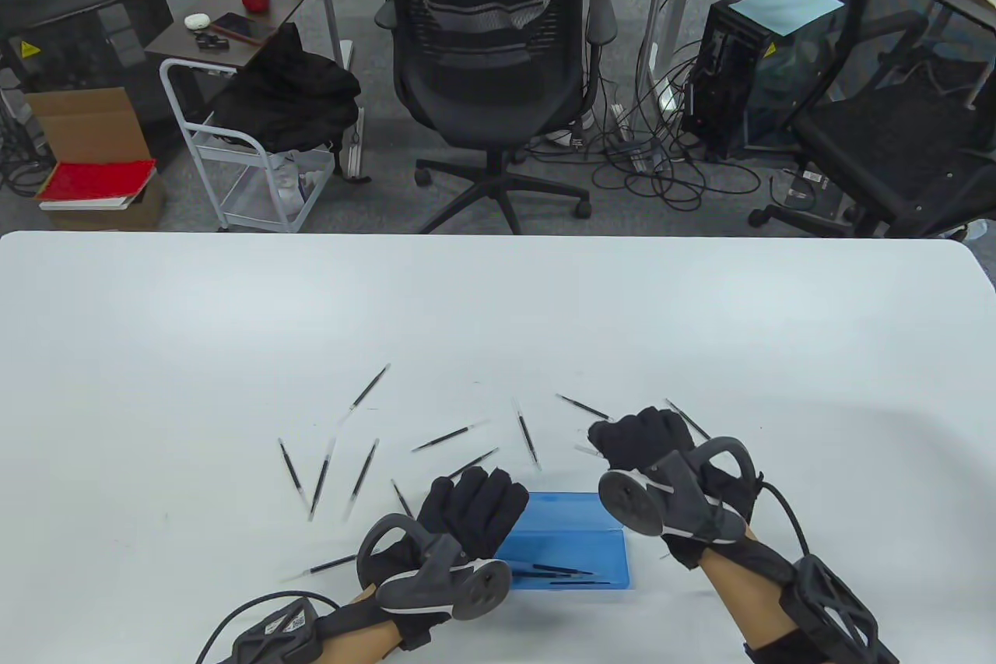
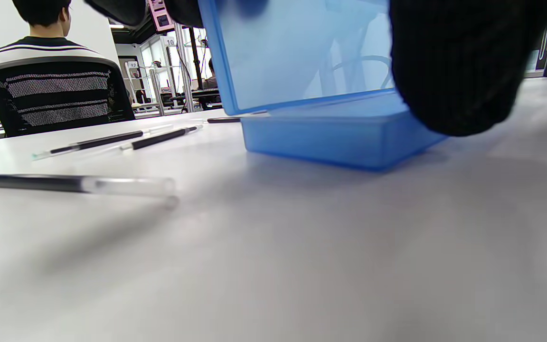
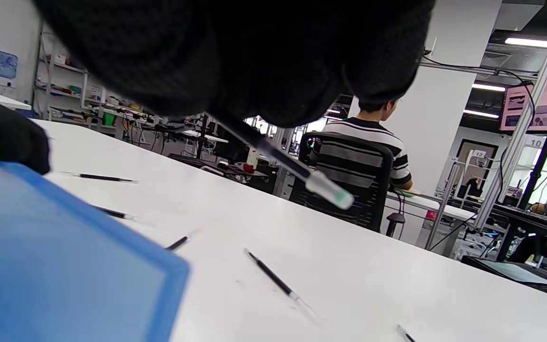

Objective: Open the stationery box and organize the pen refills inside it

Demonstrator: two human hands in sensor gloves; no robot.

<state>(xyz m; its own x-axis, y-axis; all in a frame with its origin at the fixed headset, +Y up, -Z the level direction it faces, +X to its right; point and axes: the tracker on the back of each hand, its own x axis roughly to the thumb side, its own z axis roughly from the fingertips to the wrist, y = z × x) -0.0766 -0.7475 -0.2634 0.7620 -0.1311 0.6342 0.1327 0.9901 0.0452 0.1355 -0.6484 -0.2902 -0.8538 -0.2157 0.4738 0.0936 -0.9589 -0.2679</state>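
Blue stationery box (image 1: pixel 572 539) open, left hand (image 1: pixel 471 500) gripping lid | right hand (image 1: pixel 642 438) pinching refill (image 3: pixel 297 173)

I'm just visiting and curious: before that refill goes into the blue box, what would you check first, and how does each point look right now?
1. Box open: ok. The lid stands raised above the blue box.
2. Lid steadied: ok. The left hand holds it up.
3. Refill in hand: ok. The right hand grips one pen refill, lifted off the table.
4. Space inside the box: ok. Only a few refills in the box.
5. Work left: not ok. Loose refills lie scattered on the table.
6. Refill tip direction: cannot tell.
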